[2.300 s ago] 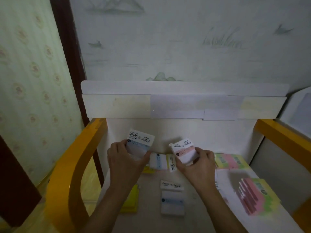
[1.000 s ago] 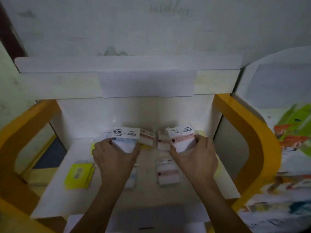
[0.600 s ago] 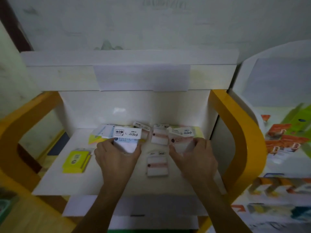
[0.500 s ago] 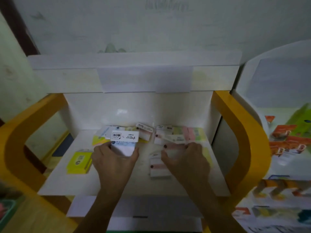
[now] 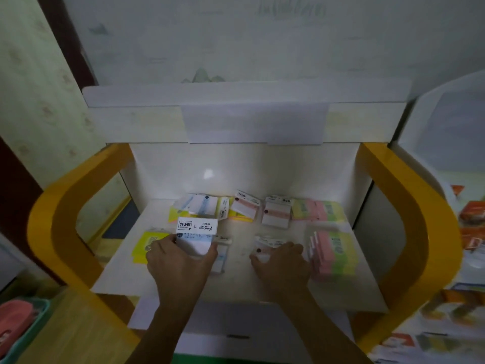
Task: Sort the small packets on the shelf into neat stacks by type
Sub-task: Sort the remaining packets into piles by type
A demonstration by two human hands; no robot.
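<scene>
White glossy shelf [image 5: 241,279] between curved yellow side frames [image 5: 60,214]; pink-green-yellow packet stack [image 5: 333,254] near right, yellow packets [image 5: 147,245] near left, mixed row of blue-striped packets [image 5: 199,204] and pink-striped packets [image 5: 275,215] along the far edge. Left hand [image 5: 181,261] grip curled round a small stack of blue-striped white packets [image 5: 195,235], held tilted above the shelf. Right hand [image 5: 282,264] grip lies over a pink-striped packet [image 5: 265,245] on the shelf, mostly hidden and blurred, so hold cannot be told.

Head view, down onto shelf [image 5: 244,282]
</scene>
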